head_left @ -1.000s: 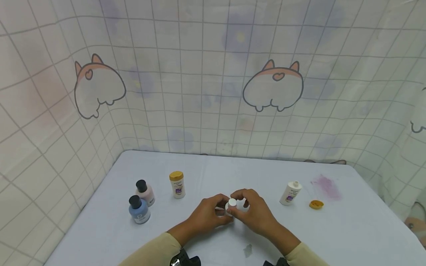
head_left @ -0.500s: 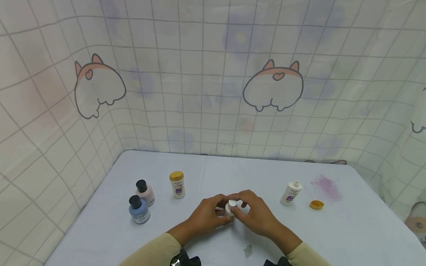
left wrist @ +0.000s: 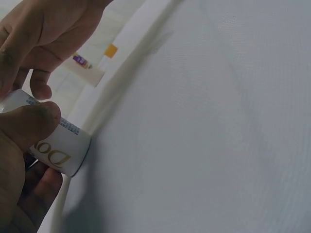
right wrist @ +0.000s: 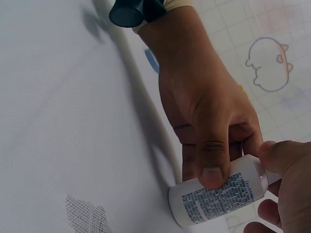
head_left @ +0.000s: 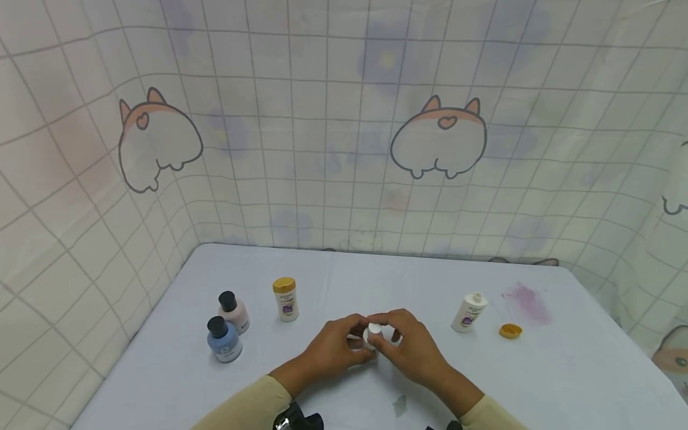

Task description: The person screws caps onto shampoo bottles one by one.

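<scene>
A small white bottle [left wrist: 60,150] with gold lettering stands upright on the table. My left hand [head_left: 334,347] grips its body, thumb on the near side. At the top, my right hand [head_left: 412,345] pinches the white cap [head_left: 375,328] between thumb and fingers. From the right wrist view, dense dark print [right wrist: 218,196] covers the bottle's other side, and the right thumb [right wrist: 282,158] lies at the neck. The fingers hide part of the cap in both wrist views.
On the left stand a blue bottle [head_left: 224,343] and a pink bottle [head_left: 240,316], both black-capped. Behind the hands is a yellow-lidded white bottle [head_left: 287,303]. To the right, an uncapped white bottle [head_left: 467,314] stands near a loose yellow lid [head_left: 510,331]. A pink stain [head_left: 528,303] marks the cloth.
The right hand's fingers have shifted slightly left around the cap, turning a little. My left hand and the bottle have stayed in place.
</scene>
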`<state>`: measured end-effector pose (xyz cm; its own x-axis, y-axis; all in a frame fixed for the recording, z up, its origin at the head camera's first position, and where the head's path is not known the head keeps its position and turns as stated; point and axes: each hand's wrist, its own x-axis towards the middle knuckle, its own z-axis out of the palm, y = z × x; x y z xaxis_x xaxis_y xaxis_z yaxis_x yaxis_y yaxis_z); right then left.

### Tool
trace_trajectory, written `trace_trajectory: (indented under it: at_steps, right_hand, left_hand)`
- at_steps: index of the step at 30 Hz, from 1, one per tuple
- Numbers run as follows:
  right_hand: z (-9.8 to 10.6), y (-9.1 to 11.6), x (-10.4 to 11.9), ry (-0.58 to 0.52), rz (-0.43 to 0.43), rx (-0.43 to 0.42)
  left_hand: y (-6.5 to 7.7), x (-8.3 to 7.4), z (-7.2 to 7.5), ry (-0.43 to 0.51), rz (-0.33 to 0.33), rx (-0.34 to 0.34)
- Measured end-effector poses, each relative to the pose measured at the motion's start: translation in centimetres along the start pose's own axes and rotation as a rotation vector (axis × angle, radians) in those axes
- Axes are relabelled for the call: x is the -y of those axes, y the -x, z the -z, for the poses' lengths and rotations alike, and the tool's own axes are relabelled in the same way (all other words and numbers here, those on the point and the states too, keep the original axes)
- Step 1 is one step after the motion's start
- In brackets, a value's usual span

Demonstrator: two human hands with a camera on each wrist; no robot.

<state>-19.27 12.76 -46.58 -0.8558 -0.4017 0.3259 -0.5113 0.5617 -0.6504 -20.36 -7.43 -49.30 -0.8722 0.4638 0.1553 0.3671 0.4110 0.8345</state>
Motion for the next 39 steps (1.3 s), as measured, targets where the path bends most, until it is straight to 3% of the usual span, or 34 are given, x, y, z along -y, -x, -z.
trace_trajectory:
  at_steps: [8,15,27,39]
  right_hand:
    - [0.2,0.2,0.3,-0.004,0.012,0.013]
    - [0.7,0.5,0.1,-0.002,0.011,-0.013]
    - [1.9,1.2,-0.4,-0.002,-0.063,-0.001]
    - [2.0,1.4,-0.7,-0.010,-0.090,0.016]
  left_hand:
    - [-0.1,0.3,-0.1,0.049,0.011,0.004]
    - [-0.4,0.5,0.1,0.053,0.002,-0.042]
    - [-0.8,0.5,1.8,0.024,0.122,-0.124]
    - [-0.9,1.3,2.8,0.028,0.153,-0.178]
